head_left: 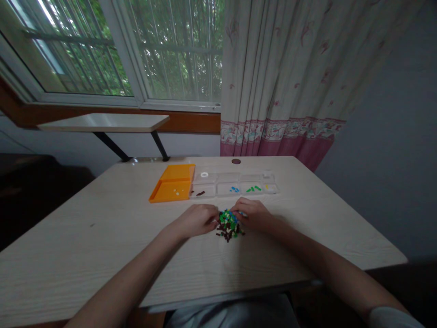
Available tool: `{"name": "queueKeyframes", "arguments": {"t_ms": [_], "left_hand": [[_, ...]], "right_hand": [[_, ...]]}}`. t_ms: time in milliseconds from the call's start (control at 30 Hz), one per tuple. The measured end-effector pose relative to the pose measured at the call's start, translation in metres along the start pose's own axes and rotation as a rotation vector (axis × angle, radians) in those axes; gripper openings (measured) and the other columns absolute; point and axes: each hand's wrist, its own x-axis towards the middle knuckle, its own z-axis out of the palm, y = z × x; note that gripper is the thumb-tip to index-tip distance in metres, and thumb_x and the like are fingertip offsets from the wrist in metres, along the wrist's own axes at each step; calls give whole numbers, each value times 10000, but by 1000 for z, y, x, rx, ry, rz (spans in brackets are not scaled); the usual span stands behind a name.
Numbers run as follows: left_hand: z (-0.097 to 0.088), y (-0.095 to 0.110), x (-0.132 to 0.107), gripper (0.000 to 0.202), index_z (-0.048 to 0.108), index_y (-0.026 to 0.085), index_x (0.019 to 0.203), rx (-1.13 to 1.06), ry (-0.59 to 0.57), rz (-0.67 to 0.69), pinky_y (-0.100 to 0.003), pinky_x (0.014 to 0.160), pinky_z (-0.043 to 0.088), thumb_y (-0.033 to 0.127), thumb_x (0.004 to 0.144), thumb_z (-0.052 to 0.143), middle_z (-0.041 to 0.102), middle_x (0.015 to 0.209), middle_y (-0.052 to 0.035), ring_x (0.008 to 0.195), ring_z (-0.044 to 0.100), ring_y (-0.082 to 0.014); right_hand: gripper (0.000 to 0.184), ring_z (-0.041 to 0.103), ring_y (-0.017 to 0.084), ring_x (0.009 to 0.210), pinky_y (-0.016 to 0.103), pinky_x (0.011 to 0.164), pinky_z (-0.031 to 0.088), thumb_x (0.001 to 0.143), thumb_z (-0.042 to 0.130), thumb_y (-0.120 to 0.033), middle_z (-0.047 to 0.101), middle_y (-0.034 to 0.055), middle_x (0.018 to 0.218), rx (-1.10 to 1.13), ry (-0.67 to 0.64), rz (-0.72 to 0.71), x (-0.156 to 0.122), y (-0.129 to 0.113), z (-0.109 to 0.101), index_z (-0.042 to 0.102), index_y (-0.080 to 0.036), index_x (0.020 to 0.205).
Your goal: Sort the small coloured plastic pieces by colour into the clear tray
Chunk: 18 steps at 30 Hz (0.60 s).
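A small heap of tiny pieces [229, 224], green, blue and dark brown, lies on the pale wooden table [102, 237]. My left hand [198, 220] rests knuckles-up at the heap's left edge with its fingers curled. My right hand [251, 213] rests at the heap's right edge, fingers bent and pinched toward the pieces. What either hand holds, if anything, is too small to make out. Behind the heap stands a clear compartment box [235, 184] with a few brown, blue, green and yellow pieces sorted in separate cells.
An orange lid [173, 183] lies open at the box's left side with a few white bits on it. A round cable hole [236, 161] sits near the table's far edge. Beyond are a window, a floral curtain [287, 82] and a wall shelf [102, 122].
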Motion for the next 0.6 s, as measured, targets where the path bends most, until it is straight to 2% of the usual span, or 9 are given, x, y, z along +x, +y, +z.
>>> {"name": "queueKeyframes", "arguments": {"t_ms": [100, 333, 467, 600], "left_hand": [[1, -1, 0, 146, 595, 185, 790, -12, 67, -5, -214, 622, 405, 218, 805, 453, 612, 749, -22, 703, 573, -138], [1, 7, 4, 153, 591, 172, 868, -32, 345, 50, -208, 659, 419, 221, 845, 448, 617, 775, -39, 731, 568, -126], [5, 10, 6, 135, 591, 169, 875, -10, 368, 73, -210, 647, 422, 207, 834, 468, 624, 767, -37, 708, 571, -124], [7, 9, 5, 131, 587, 177, 895, -87, 377, 64, -208, 661, 427, 198, 827, 476, 624, 807, -34, 737, 570, -122]], "right_hand": [[173, 574, 127, 744, 211, 667, 425, 837, 473, -243, 633, 37, 832, 16, 13, 2, 0, -1, 2, 638, -220, 886], [168, 576, 137, 721, 223, 672, 429, 797, 554, -326, 637, 37, 789, 97, 104, 43, 2, -10, 13, 641, -204, 875], [144, 568, 128, 682, 216, 646, 421, 791, 567, -310, 629, 34, 747, 86, 125, 35, 3, -12, 14, 641, -190, 819], [128, 563, 125, 670, 209, 623, 417, 797, 554, -286, 622, 29, 729, 79, 143, 13, 3, -12, 12, 636, -189, 816]]}}
